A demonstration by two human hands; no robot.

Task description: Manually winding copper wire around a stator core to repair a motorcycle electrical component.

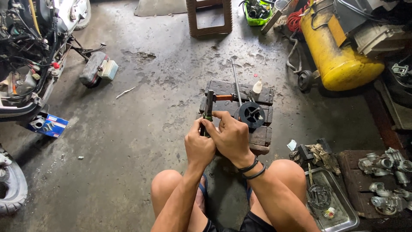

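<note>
A stripped scooter (30, 56) with its wiring exposed fills the upper left of the frame and a yellow compressor tank (339, 51) lies at the upper right, with stained concrete floor (137, 141) between them, as a person squats at bottom centre over a dark wooden block (257, 96) in the middle of the frame. Both hands meet just in front of that block: the left hand (198, 148) is curled closed around the lower end of a slim dark tool with a green band (209, 105), which stands nearly upright, while the right hand (231, 137), two black bands on its wrist, closes its fingers over the same tool from the right side. On the block sit a round black pulley-like part (252, 114), an orange-handled tool (224, 97), a long metal rod (235, 81) and a small white bottle (257, 87). A metal tray (343, 215) with small parts lies at the lower right. The work appears to be at the stage of setting or adjusting the hand tool; any next move would call for a firm two-handed grip and a steady aim at the black part just beside it.
</note>
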